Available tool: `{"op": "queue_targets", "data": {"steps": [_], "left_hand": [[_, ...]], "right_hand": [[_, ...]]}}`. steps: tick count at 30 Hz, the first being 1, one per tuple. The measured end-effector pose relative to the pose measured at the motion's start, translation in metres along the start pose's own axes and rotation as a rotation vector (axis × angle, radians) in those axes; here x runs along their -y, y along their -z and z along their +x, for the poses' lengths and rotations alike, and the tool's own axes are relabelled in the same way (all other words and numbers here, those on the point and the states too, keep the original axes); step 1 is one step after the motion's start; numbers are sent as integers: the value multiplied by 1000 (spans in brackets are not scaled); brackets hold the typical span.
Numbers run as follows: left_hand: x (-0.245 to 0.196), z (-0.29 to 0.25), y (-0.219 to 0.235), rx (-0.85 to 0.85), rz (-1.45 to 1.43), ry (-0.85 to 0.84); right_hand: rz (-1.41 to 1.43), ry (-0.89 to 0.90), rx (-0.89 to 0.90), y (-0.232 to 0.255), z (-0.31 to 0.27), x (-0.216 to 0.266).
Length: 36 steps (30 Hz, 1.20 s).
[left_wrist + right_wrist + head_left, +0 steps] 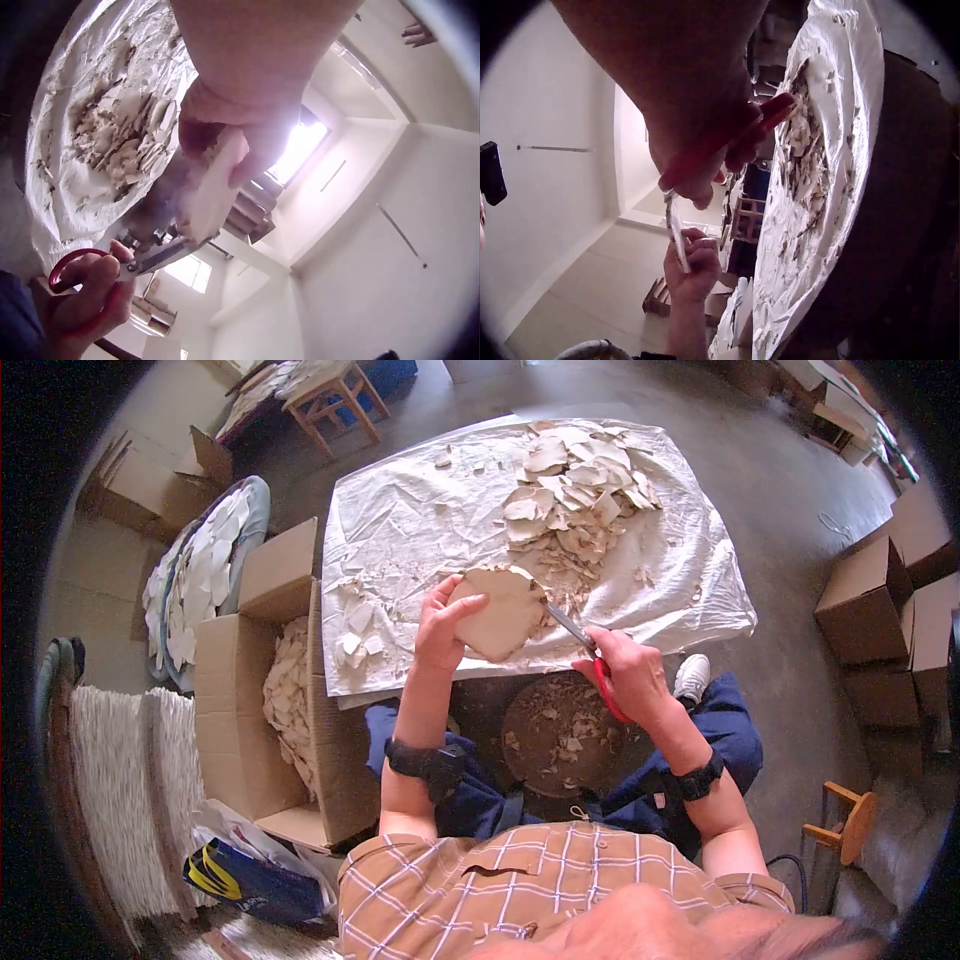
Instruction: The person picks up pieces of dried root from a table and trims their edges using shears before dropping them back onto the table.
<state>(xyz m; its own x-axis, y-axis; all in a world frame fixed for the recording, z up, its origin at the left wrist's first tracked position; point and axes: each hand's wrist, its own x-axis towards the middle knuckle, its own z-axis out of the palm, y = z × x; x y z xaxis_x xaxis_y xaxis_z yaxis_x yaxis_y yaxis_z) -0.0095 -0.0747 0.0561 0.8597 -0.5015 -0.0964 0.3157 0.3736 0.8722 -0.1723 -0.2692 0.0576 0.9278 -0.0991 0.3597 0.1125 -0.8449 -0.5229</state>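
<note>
Table (700, 622) wrapped in crinkly white sheet (420, 520). Big scrap pile (570, 500) on the sheet's far side, smaller offcuts (355, 625) scattered near its left edge.

A heap of scraps (572, 500) crowds the sheet's (420, 520) far right, an open box (262, 700) blocks the left, while the sheet's near-left stays passable.

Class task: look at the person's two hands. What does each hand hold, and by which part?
The left hand grips a flat pale piece by its left edge. The right hand holds scissors by their red handles, blades at the piece's right edge.
</note>
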Motion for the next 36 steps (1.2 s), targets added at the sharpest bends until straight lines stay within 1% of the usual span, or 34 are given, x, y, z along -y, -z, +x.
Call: {"op": "queue_targets", "data": {"steps": [2,3,5,7,8,9,10,11,13,14,15,16,17,19,20,22,25,29,36], "left_hand": [[4,3,0,40,-123,116],[7,4,-1,44,-124,113],[12,6,-1,38,-181,179],[11,8,0,25,-138,175],[13,7,-1,13,-164,183],[14,5,-4,-2,-192,196],[15,5,-4,-42,-170,193],[15,6,-4,-42,-170,188],[13,5,-6,-20,-143,95],[13,3,-7,-19,-141,100],[11,2,-8,-32,-93,62],[9,2,-8,-43,-43,23],[7,1,-9,-43,-40,25],[5,-3,-11,-43,84,-120],[5,-3,-11,-44,88,-118],[4,-3,-11,-64,156,-165],[3,-4,-11,-29,148,-125],[4,-3,-9,-11,129,-123],[2,-4,-10,-5,187,-201]], "right_hand": [[4,12,-11,0,1,0],[37,16,-45,-2,0,-2],[66,24,-85,-8,-1,-5],[80,16,-113,-15,-2,-8],[107,-36,-52,-16,-3,-8],[108,-33,-53,-17,-5,-7],[197,-59,-23,-17,-5,-7],[286,-87,9,-18,-4,-8],[279,-89,7,-16,-4,-7],[272,-96,4,-14,-5,-6],[275,-102,4,-11,-5,-4],[204,-92,-26,-7,-3,-1],[130,-79,-55,-5,-2,0],[90,-88,-37,-5,-4,-3],[47,-92,-20,-6,-5,-4],[51,-93,-2,-1,-3,-2],[55,-86,8,1,-4,-3],[69,-98,17,3,-4,-2],[48,-91,27,11,-1,-2]]}}
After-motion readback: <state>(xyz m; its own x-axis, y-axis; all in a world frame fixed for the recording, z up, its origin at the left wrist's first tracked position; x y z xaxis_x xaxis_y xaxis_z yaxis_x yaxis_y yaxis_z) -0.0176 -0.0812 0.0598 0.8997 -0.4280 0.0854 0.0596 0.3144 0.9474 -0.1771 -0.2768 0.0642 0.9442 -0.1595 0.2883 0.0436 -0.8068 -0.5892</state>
